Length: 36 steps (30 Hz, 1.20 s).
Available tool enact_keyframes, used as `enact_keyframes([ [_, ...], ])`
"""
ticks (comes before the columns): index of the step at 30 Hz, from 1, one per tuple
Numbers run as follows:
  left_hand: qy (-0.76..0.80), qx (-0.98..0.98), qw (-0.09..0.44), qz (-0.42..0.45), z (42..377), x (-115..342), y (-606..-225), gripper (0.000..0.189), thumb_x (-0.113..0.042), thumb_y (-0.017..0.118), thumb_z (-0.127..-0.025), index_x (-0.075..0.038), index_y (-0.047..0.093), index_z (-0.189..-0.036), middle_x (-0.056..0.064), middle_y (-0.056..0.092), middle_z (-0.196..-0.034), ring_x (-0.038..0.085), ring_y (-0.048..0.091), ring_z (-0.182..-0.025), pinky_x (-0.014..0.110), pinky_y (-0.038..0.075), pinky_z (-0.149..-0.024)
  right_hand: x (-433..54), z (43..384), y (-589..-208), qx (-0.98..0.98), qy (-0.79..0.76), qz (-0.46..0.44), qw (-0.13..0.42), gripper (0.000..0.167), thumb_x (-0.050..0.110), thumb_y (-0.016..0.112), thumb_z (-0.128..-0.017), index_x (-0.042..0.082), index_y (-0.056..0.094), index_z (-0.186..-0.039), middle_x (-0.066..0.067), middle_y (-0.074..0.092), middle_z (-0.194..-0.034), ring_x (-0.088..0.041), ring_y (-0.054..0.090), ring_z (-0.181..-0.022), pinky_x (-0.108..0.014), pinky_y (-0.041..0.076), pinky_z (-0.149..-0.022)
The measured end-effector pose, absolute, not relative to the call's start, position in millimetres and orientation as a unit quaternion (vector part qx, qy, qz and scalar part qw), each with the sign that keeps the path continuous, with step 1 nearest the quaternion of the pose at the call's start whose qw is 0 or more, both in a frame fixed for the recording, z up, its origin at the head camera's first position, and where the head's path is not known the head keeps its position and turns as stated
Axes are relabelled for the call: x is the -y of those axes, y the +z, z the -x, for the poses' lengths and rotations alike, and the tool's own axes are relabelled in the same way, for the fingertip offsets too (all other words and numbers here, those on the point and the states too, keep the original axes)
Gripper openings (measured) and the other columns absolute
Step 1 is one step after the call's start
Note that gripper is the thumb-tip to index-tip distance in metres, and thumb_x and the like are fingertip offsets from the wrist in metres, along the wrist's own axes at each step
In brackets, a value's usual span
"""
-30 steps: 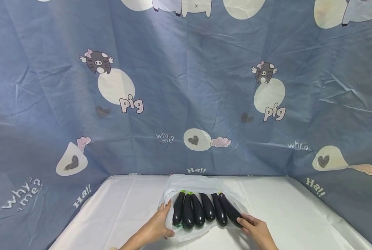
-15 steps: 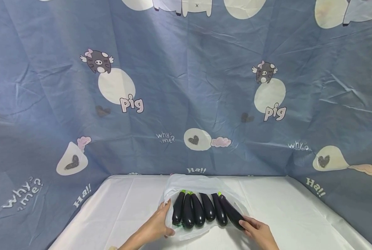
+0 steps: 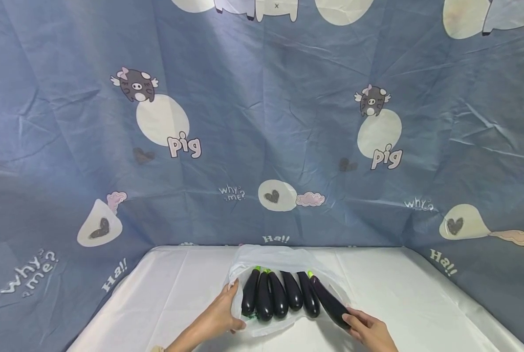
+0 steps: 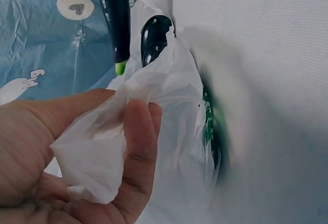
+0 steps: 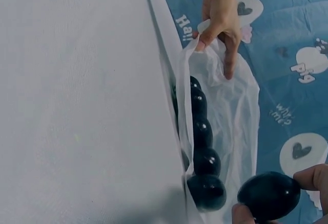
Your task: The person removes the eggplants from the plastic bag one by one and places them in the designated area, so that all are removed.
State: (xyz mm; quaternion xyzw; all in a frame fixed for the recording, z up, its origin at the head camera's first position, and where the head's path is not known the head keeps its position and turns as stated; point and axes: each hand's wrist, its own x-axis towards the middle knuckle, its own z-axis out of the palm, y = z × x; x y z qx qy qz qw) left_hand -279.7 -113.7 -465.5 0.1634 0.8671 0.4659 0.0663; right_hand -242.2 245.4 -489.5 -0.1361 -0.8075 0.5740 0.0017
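Note:
A white plastic bag (image 3: 272, 259) lies on the table with its mouth facing me. Several dark purple eggplants (image 3: 264, 299) sit side by side inside, rounded ends toward me. My left hand (image 3: 218, 313) grips the left edge of the bag's mouth; in the left wrist view, thin plastic (image 4: 95, 167) is bunched between thumb and fingers. My right hand (image 3: 372, 332) holds the rightmost eggplant (image 3: 330, 300) by its rounded end. That eggplant slants, its green stem end still over the bag's opening. In the right wrist view, the held eggplant (image 5: 269, 196) is apart from the row (image 5: 206, 160).
A white cloth (image 3: 420, 303) covers the table. Behind and along both sides hangs a blue curtain (image 3: 262, 122) with pig prints. Green printing (image 4: 208, 116) shows on the bag's underside in the left wrist view.
My right hand has moved a little right and down, drawing the eggplant away from its neighbour in the bag. The left hand keeps its grip on the bag's edge.

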Motion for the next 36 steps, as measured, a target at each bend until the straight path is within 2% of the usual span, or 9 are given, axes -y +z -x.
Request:
enact_keyframes([
  [7,0.464,-0.869,0.065,-0.162,279.5,114.6,-464.8,0.11,-0.001,0.081,-0.061,0.013,0.014,-0.148,0.044,0.016,-0.147,0.015,0.061,-0.052,0.027,0.054,-0.047,-248.9,234.1,-482.7,0.8,0.583,0.139,-0.001,0.066,0.04,0.067,-0.086,-0.009,0.056,-0.129,-0.031,0.059,-0.125,-0.029,0.07,-0.099,-0.031,0.059,-0.08],
  [15,0.461,-0.871,0.063,-0.16,281.7,114.8,-465.0,0.111,0.0,0.081,-0.061,0.013,0.015,-0.148,0.043,0.017,-0.147,0.015,0.06,-0.054,0.026,0.053,-0.046,-254.4,240.3,-472.8,0.804,0.576,0.145,-0.003,0.071,0.048,0.065,-0.086,-0.008,0.055,-0.13,-0.032,0.059,-0.125,-0.026,0.069,-0.099,-0.032,0.059,-0.082],
  [18,0.456,-0.874,0.062,-0.157,282.5,114.6,-465.6,0.11,0.0,0.081,-0.061,0.012,0.015,-0.148,0.044,0.017,-0.146,0.014,0.06,-0.054,0.026,0.053,-0.046,-256.6,242.9,-470.5,0.805,0.575,0.146,0.001,0.072,0.048,0.064,-0.087,-0.008,0.054,-0.131,-0.035,0.056,-0.127,-0.029,0.068,-0.103,-0.032,0.059,-0.083],
  [23,0.452,-0.876,0.063,-0.159,283.1,114.8,-466.7,0.11,-0.001,0.081,-0.061,0.013,0.016,-0.148,0.044,0.017,-0.146,0.013,0.059,-0.055,0.025,0.054,-0.046,-259.6,249.9,-464.7,0.776,0.615,0.14,0.004,0.075,0.046,0.062,-0.089,-0.012,0.047,-0.135,-0.04,0.04,-0.138,-0.042,0.053,-0.123,-0.029,0.057,-0.087],
  [26,0.453,-0.875,0.067,-0.159,283.4,115.6,-466.4,0.11,-0.002,0.081,-0.062,0.013,0.015,-0.148,0.044,0.015,-0.147,0.013,0.06,-0.055,0.026,0.054,-0.046,-263.3,253.8,-461.7,0.763,0.632,0.139,0.003,0.079,0.046,0.062,-0.089,-0.012,0.042,-0.138,-0.04,0.034,-0.143,-0.044,0.044,-0.131,-0.028,0.055,-0.091],
  [33,0.465,-0.869,0.075,-0.155,285.6,118.8,-463.2,0.108,-0.001,0.08,-0.062,0.013,0.015,-0.148,0.046,0.008,-0.148,0.017,0.062,-0.065,0.025,0.055,-0.048,-274.2,263.5,-457.4,0.775,0.613,0.153,0.016,0.091,0.059,0.06,-0.086,-0.01,0.039,-0.142,-0.036,0.033,-0.146,-0.041,0.044,-0.132,-0.034,0.052,-0.098],
  [36,0.464,-0.869,0.076,-0.155,285.6,119.5,-462.2,0.108,-0.001,0.081,-0.062,0.014,0.016,-0.148,0.046,0.009,-0.147,0.017,0.062,-0.066,0.025,0.055,-0.048,-280.5,267.8,-458.0,0.772,0.614,0.16,0.019,0.09,0.058,0.059,-0.086,-0.008,0.038,-0.143,-0.036,0.032,-0.147,-0.041,0.042,-0.134,-0.031,0.053,-0.097],
])
